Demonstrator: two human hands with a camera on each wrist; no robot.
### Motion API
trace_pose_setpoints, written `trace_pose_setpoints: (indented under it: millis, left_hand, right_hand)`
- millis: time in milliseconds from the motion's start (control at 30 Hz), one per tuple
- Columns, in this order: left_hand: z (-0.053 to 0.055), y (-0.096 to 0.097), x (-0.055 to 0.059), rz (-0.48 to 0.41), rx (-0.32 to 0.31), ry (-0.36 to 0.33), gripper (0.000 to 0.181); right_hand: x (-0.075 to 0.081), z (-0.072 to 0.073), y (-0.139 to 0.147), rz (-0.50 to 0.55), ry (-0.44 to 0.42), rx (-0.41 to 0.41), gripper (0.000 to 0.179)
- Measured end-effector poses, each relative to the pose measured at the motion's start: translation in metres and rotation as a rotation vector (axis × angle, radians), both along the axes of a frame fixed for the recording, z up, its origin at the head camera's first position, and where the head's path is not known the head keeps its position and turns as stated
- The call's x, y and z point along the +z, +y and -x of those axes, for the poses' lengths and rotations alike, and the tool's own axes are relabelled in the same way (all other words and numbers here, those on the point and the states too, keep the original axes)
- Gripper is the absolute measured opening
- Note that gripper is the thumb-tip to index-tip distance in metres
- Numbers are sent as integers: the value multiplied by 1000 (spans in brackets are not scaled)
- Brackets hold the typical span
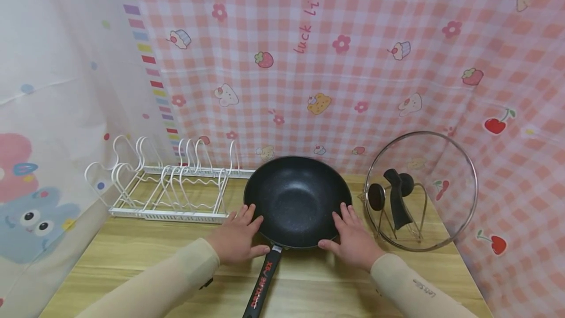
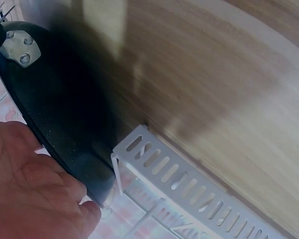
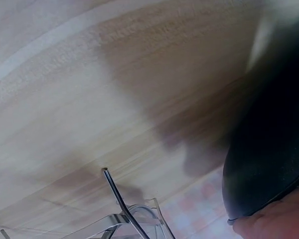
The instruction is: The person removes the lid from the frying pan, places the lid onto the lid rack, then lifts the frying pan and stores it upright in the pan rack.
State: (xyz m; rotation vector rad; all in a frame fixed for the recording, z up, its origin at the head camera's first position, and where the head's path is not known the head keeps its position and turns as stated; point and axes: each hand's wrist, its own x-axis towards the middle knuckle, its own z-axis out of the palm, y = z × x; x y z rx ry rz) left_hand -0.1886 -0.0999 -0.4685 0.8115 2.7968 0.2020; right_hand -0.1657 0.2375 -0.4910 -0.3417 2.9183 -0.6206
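A black wok (image 1: 296, 202) stands on the wooden table, its long black handle (image 1: 264, 281) with red lettering pointing toward me. My left hand (image 1: 238, 237) touches the wok's near left rim with fingers spread, the thumb close to the handle's base. On the near right rim my right hand (image 1: 354, 240) rests in much the same way. The left wrist view shows the left fingers (image 2: 65, 186) along the rim and the wok's dark outer side (image 2: 65, 99). In the right wrist view, part of the right hand (image 3: 276, 216) lies against the wok (image 3: 274, 154).
A white wire rack (image 1: 176, 217) stands left of the wok, close to its rim. On the right, a glass lid (image 1: 475, 195) with a black handle (image 1: 398, 202) leans upright in a metal wire stand (image 1: 421, 215). Patterned cloth (image 1: 326, 72) hangs behind and at both sides.
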Motion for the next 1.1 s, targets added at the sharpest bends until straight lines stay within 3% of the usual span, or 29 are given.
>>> trace_pose_setpoints:
  millis: [600, 1100]
  left_hand:
    - [-8, 5, 4, 4, -1, -11, 89]
    - [-16, 11, -2, 45, -20, 59, 94]
  right_hand:
    - [5, 3, 7, 12, -23, 4, 90]
    - [7, 6, 13, 59, -37, 14, 88]
